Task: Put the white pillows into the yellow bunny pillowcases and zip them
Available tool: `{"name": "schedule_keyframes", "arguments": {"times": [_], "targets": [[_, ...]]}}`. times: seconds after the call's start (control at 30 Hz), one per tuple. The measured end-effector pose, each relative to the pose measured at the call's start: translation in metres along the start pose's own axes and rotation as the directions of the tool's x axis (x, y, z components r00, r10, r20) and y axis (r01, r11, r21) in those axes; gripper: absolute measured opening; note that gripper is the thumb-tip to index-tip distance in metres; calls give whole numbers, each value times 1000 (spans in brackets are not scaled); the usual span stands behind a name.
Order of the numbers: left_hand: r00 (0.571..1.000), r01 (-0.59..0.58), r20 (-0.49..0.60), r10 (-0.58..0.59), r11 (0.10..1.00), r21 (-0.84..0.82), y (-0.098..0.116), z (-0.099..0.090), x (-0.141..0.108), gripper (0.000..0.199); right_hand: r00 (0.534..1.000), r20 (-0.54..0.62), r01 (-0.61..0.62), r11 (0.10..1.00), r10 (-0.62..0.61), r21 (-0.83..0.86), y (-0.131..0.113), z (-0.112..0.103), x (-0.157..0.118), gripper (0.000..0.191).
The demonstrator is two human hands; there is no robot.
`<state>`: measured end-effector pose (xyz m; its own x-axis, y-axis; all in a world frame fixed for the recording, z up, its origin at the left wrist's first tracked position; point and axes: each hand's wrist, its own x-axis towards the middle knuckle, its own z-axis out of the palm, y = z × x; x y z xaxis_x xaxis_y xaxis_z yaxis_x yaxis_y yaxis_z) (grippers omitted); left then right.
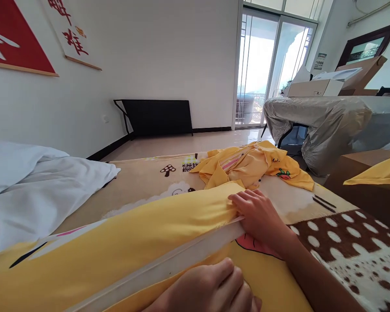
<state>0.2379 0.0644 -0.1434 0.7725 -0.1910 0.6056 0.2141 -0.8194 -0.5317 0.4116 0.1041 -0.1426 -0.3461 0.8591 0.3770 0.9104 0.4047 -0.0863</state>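
Observation:
A yellow printed fabric cover (143,225) stretches across the foreground, raised in a long padded-looking fold. Along its near side runs a white strip (169,262) that looks like a zipper band or seam. My right hand (260,216) is closed over the right end of this fold, gripping the yellow cloth beside the end of the strip. Low in the picture, my left hand (214,288) is curled into a fist just below the strip, over the yellow cloth; whatever its fingers hold is hidden. Part of a pink print shows under my right wrist.
Beyond the cover lies crumpled yellow clothing or bedding (247,164) on a patterned beige blanket (143,177). White bedding (68,182) is heaped at left. A brown polka-dot area (331,227), a cardboard box (347,177) and a plastic-covered table (318,112) stand right. A black folded frame (159,117) leans against the wall.

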Motion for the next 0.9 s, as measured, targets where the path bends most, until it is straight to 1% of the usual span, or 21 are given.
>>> {"name": "schedule_keyframes", "arguments": {"times": [0.03,0.1,0.17,0.27,0.33,0.37,0.4,0.47,0.5,0.53,0.57,0.63,0.7,0.73,0.77,0.8,0.83,0.9], "targets": [[1000,-5,23,5,1000,-6,0,0,1,22,999,13,-47,998,48,-40,0,-1,1,31],[995,32,94,-31,999,-6,0,1,2,15,995,13,-98,991,100,-89,-1,-2,1,26],[984,119,134,-119,993,13,0,3,2,21,989,-28,-148,984,146,-104,-4,-3,2,23],[955,240,171,-241,970,25,0,6,3,32,968,-90,-240,969,234,-64,-8,-5,1,23],[917,331,237,-322,944,2,-1,7,5,34,951,-111,-292,956,289,-5,-9,-4,1,25],[884,390,286,-369,921,-18,-2,7,6,35,944,-125,-303,952,305,38,-8,-3,1,26],[840,459,343,-421,888,-36,-2,7,7,37,939,-145,-300,949,311,91,-7,0,1,27],[721,603,456,-522,797,-41,-3,7,9,40,933,-199,-257,942,300,217,-3,6,3,30],[658,661,499,-563,750,-26,-3,8,9,42,931,-223,-222,932,290,286,0,9,4,30],[606,701,532,-591,713,-8,-4,9,10,44,930,-235,-188,916,282,355,2,13,6,29],[570,725,555,-606,688,8,-4,11,10,46,933,-230,-162,893,278,420,5,17,8,27],[534,743,589,-607,669,16,-7,14,11,47,948,-184,-133,847,261,514,9,22,13,25],[521,748,608,-600,664,14,-10,15,13,47,963,-142,-118,830,230,545,13,25,15,22],[522,741,614,-592,671,17,-12,13,13,47,969,-131,-106,835,208,540,15,26,16,21],[534,722,616,-579,691,23,-13,9,12,47,975,-125,-89,845,181,527,16,25,16,20],[566,685,612,-552,728,23,-14,3,10,45,982,-117,-71,855,151,513,18,24,16,21],[623,623,595,-507,782,13,-15,-5,5,41,987,-104,-52,862,120,504,19,23,16,24],[761,447,524,-382,895,3,-15,-29,-13,36,996,-65,-18,868,58,497,22,22,16,33]]}}
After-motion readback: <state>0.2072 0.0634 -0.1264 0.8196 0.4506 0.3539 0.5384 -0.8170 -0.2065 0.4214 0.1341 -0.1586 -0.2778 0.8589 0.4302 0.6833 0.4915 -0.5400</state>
